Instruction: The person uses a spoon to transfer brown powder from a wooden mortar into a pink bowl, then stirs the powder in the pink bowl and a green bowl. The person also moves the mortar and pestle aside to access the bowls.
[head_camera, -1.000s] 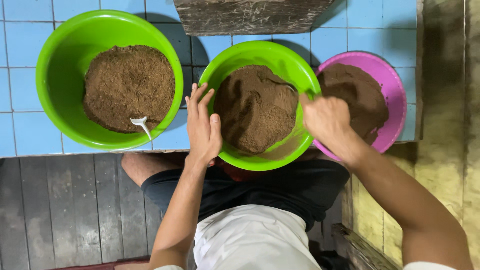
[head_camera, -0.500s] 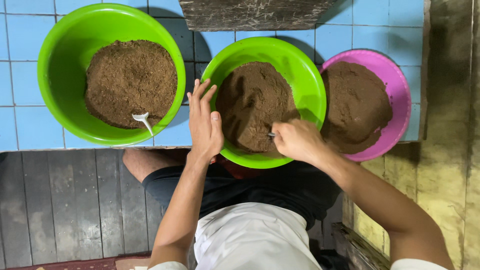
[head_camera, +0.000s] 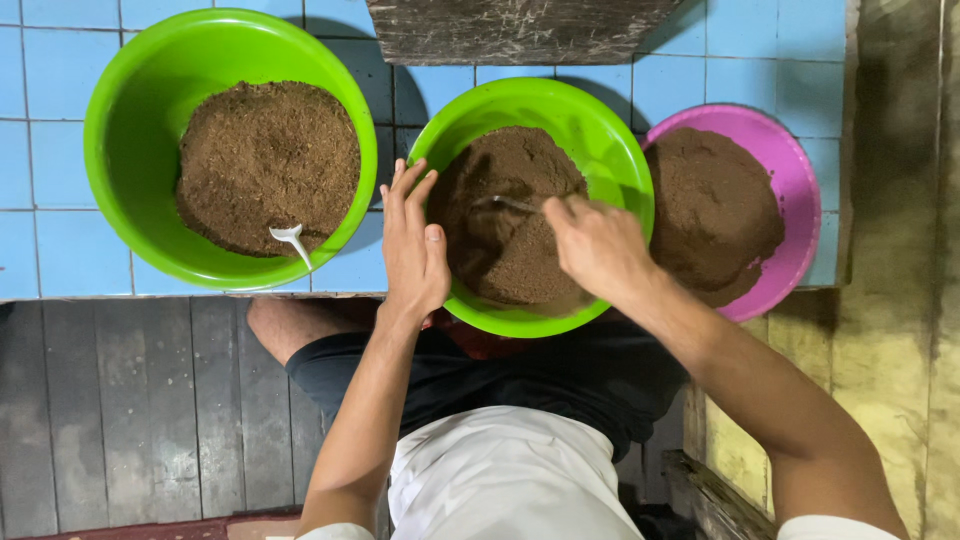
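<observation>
Head camera, straight down, close over bowls (head_camera: 540, 110).

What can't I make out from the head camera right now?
- Spoon in the middle green bowl: handle covered by the right hand; its grip cannot be judged.
- Pink bowl: near side hidden behind the green bowl and right forearm.
- White spoon in the left green bowl: handle buried in brown powder.
- Wooden piece: cut off by the top edge.

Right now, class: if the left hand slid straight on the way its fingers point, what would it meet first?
The left hand points up the middle green bowl's rim; beyond lies bare blue tile, probably first.
</observation>
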